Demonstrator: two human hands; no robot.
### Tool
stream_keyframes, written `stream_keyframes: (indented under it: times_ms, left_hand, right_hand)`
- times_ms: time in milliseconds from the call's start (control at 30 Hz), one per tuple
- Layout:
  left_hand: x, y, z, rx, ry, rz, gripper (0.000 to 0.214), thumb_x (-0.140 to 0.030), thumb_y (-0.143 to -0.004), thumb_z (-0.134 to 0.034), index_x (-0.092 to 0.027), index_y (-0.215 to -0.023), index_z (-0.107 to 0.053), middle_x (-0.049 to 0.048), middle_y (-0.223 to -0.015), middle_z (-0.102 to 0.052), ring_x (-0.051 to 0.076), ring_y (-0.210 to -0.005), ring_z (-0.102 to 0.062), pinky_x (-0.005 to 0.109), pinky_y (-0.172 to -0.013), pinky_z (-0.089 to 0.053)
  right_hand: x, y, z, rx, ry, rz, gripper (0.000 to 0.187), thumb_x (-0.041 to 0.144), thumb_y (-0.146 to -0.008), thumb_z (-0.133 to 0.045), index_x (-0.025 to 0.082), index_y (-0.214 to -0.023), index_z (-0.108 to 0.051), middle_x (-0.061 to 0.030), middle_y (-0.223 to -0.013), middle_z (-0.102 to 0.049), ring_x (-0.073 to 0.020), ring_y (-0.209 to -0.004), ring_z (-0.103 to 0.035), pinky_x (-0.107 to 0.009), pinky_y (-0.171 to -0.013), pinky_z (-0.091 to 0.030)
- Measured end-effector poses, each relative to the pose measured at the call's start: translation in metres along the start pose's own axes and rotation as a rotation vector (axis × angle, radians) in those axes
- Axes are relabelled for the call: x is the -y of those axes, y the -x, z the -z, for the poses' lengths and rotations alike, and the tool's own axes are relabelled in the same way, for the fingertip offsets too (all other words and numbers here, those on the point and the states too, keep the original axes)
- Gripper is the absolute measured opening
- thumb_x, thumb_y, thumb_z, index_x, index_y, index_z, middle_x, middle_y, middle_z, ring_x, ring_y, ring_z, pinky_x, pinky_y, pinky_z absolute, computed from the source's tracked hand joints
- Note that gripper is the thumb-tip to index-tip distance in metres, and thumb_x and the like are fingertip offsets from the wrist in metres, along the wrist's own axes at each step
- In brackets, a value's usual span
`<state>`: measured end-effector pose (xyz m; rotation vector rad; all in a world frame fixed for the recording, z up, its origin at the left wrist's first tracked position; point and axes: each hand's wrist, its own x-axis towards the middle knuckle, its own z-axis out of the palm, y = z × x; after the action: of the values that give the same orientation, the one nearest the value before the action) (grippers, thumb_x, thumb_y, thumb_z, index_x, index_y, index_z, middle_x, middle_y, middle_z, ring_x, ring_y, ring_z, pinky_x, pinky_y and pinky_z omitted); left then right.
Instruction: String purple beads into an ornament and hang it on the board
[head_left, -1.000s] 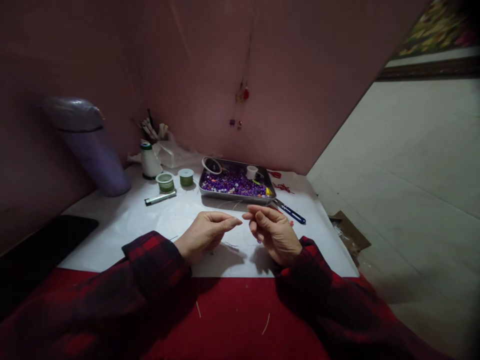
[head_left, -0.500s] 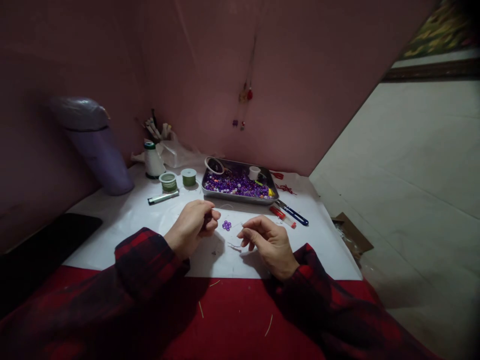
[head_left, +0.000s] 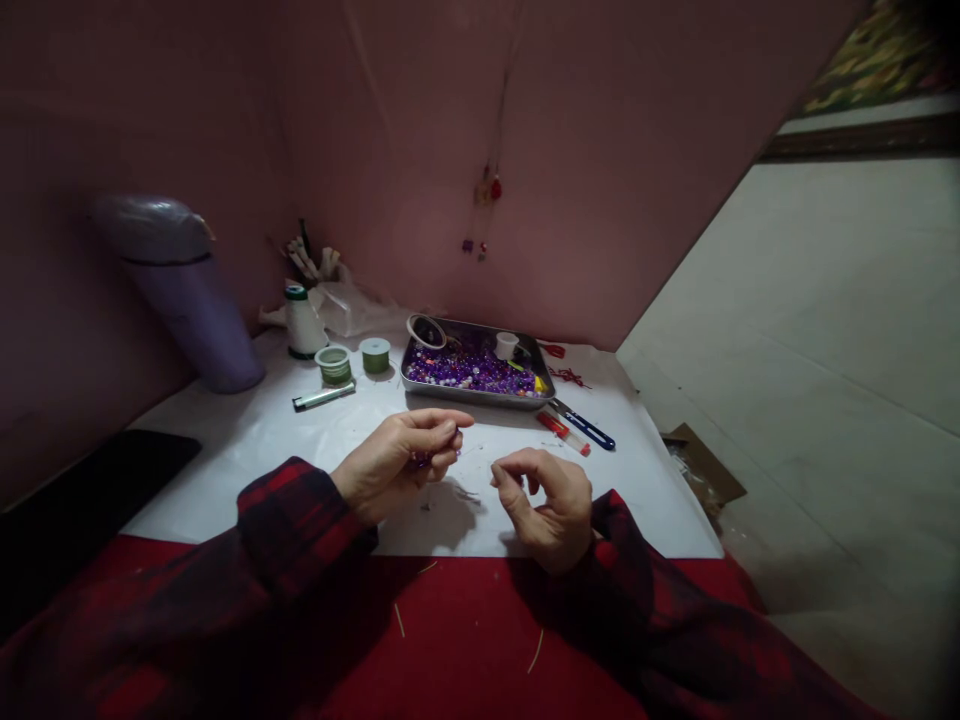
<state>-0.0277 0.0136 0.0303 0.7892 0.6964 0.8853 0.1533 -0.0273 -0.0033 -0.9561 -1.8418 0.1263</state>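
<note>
My left hand [head_left: 397,455] is closed over a small cluster of purple beads [head_left: 421,461], its thumb pressed against the index finger. Most of the cluster is hidden behind the fingers. Just to the right, my right hand [head_left: 551,505] is held in a pinch, thumb to index finger. Whatever lies between those fingertips is too fine to make out. Both hands hover over the white paper [head_left: 300,500], with a gap between them. Beyond them lies a metal tray [head_left: 480,398] heaped with purple beads [head_left: 472,372].
Blue-handled thread snips [head_left: 586,425] and a red-capped clear tube [head_left: 564,434] lie right of the tray. Two green thread spools [head_left: 375,356], a white thread cone [head_left: 304,325] and a lighter-like strip [head_left: 324,397] are at left. A purple bottle [head_left: 199,315] stands farther left.
The purple bead flower, lying on the paper between the hands before, is now in my left hand, which has moved right. My right hand has shifted slightly right, still pinching.
</note>
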Motion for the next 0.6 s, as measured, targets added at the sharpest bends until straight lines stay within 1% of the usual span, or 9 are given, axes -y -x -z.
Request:
stream_keyframes:
  times_ms: [100, 200, 333, 467, 600]
  left_hand:
    - [0.0030, 0.0001, -0.0017, 0.007, 0.013, 0.046, 0.011, -0.014, -0.076, -0.063, -0.008, -0.085, -0.062, 0.0015, -0.067, -0.051, 0.002, -0.046, -0.035, 0.015, -0.038, -0.020]
    - [0.0043, 0.0002, -0.0038, 0.036, 0.020, 0.085, 0.011, -0.016, -0.077, -0.061, -0.008, -0.084, -0.062, 0.0002, -0.065, -0.048, 0.001, -0.043, -0.031, 0.014, -0.036, -0.016]
    - [0.0057, 0.0005, -0.0062, 0.057, 0.012, 0.095, 0.010, -0.013, -0.079, -0.058, -0.007, -0.086, -0.061, 0.0005, -0.067, -0.050, 0.001, -0.042, -0.033, 0.014, -0.035, -0.019]
    - [0.0075, 0.0008, -0.0068, 0.062, 0.003, 0.086, 0.009, -0.017, -0.081, -0.058, -0.010, -0.087, -0.059, -0.0005, -0.064, -0.051, 0.001, -0.039, -0.033, 0.015, -0.036, -0.021]
    - [0.0074, 0.0013, -0.0075, 0.080, -0.018, 0.088, 0.011, -0.020, -0.080, -0.060, -0.010, -0.080, -0.056, -0.0013, -0.061, -0.051, 0.001, -0.038, -0.032, 0.016, -0.036, -0.020]
  right_hand:
    - [0.0003, -0.0008, 0.0002, -0.037, 0.021, 0.043, 0.009, 0.013, -0.079, -0.056, 0.021, -0.076, -0.055, 0.0010, -0.061, -0.061, -0.0114, -0.050, -0.050, -0.026, -0.052, -0.040]
    - [-0.0008, -0.0010, 0.0000, -0.051, 0.054, 0.062, 0.010, 0.012, -0.078, -0.055, 0.022, -0.075, -0.055, 0.0017, -0.059, -0.060, -0.0112, -0.049, -0.048, -0.026, -0.052, -0.040]
    - [-0.0025, -0.0016, -0.0007, -0.044, 0.084, 0.071, 0.010, 0.012, -0.078, -0.055, 0.021, -0.076, -0.055, 0.0020, -0.058, -0.059, -0.0106, -0.049, -0.048, -0.026, -0.052, -0.040]
    - [-0.0024, -0.0021, -0.0015, -0.030, 0.103, 0.078, 0.009, 0.012, -0.077, -0.056, 0.021, -0.074, -0.055, 0.0023, -0.057, -0.058, -0.0100, -0.048, -0.048, -0.025, -0.052, -0.039]
    - [-0.0028, -0.0017, -0.0027, -0.035, 0.112, 0.091, 0.010, 0.012, -0.077, -0.056, 0.020, -0.072, -0.055, 0.0033, -0.054, -0.056, -0.0093, -0.047, -0.047, -0.024, -0.051, -0.038]
